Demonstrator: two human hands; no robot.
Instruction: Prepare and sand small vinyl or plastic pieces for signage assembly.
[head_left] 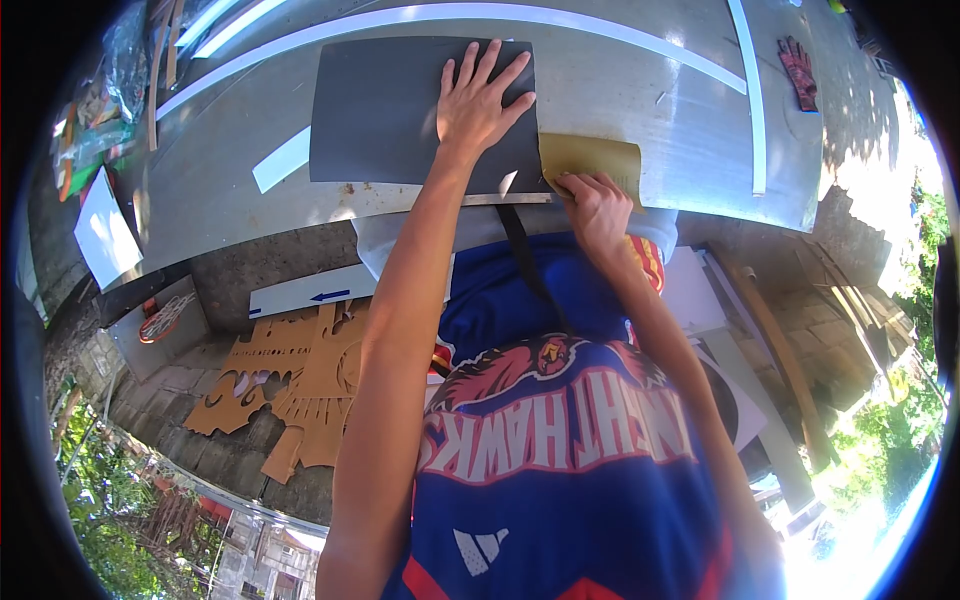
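My left hand (478, 105) lies flat on a dark grey rectangular sheet (375, 115), its fingers spread near the top right corner. At the sheet's right edge, a smaller olive-tan piece (610, 155) with faint print looks like the back of sandpaper. My right hand (598, 210) pinches the tan piece at its near left corner, close to the dark sheet's edge. Whether the two are joined there, I cannot tell. Both rest by the near edge of a metal-topped table (690, 130).
Long white strips (450, 12) cross the table's far side, and another strip (750, 110) runs down its right. A short white piece (283, 160) lies left of the dark sheet. A patterned glove (798, 75) is at far right. Cut brown cardboard (300, 370) lies below the table at left.
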